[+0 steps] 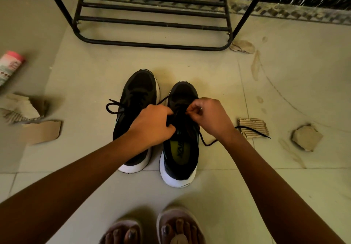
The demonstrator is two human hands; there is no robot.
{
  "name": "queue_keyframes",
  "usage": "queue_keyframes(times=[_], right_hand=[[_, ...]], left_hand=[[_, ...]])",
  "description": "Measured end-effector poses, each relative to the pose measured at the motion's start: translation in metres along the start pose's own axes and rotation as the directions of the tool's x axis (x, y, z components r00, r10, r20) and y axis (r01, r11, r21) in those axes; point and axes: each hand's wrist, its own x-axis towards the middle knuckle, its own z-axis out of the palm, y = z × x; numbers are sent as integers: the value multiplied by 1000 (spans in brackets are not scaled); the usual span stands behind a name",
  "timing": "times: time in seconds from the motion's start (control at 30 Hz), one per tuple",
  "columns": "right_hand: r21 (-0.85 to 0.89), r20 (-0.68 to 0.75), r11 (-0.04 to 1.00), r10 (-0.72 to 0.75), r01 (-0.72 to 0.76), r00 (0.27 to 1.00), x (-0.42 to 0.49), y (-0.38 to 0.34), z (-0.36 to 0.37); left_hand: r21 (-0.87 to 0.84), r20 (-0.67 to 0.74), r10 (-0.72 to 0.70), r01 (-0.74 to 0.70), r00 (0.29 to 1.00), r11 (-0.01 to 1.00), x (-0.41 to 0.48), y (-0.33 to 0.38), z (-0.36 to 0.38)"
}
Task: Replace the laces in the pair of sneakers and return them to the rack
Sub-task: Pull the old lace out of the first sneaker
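Observation:
Two black sneakers with white soles stand side by side on the tiled floor, toes pointing away from me. The left sneaker (137, 93) has a tied black lace with a loop sticking out to its left. Over the right sneaker (180, 154), my left hand (152, 125) grips the tongue and lace area. My right hand (209, 116) pinches the black lace (252, 129) near the eyelets. One loose lace end trails right across the floor; another runs up-left between the shoes.
A black metal shoe rack (153, 25) stands on the floor beyond the sneakers. Torn cardboard pieces (252, 127) lie to the right and left. A pink-capped can (11, 66) lies at the far left. My sandalled feet (152, 228) are at the bottom.

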Motion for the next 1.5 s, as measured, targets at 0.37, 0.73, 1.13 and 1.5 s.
queue_keyframes(times=[0.37, 0.73, 1.13, 1.5], right_hand=[[53, 9, 998, -26, 25, 1000, -5, 3, 4], [41, -30, 997, -68, 70, 997, 0, 7, 1], [19, -95, 988, -149, 151, 984, -5, -1, 16], [-65, -291, 996, -74, 58, 954, 4, 15, -4]], left_hand=[[476, -135, 147, -66, 980, 877, -13, 11, 13], [578, -43, 113, -68, 993, 813, -13, 11, 7], [523, 0, 77, -66, 997, 850, -11, 6, 8], [469, -12, 28, -20, 1000, 883, -14, 3, 10]])
